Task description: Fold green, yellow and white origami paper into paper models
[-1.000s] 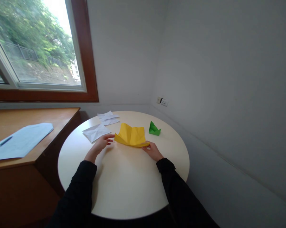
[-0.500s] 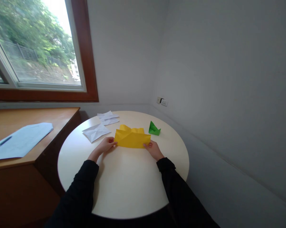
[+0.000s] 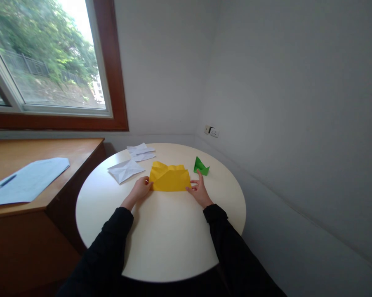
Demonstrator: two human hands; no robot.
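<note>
A creased yellow sheet of folded paper [image 3: 170,179] stands partly raised at the middle of the round table, its back edge wavy. My left hand [image 3: 142,187] is closed on its left lower corner, thumb in front. At the right lower corner, my right hand [image 3: 199,192] has its thumb on the paper and other fingers at the side edge; the index finger points up, off the sheet. Just beyond that finger sits a small green folded paper piece [image 3: 201,166]. To the left of the yellow paper lies a creased white paper [image 3: 125,170].
More folded white paper [image 3: 141,152] lies at the back of the white round table [image 3: 170,243]. On the left, a wooden desk [image 3: 83,150] bears a white sheet [image 3: 34,179] and a pen [image 3: 3,184]. Walls and a window enclose the corner; a socket [image 3: 214,132] is on the wall.
My right index finger has lifted off the yellow paper and now points upward. The paper's right edge has shifted a little left. My left hand has moved slightly right.
</note>
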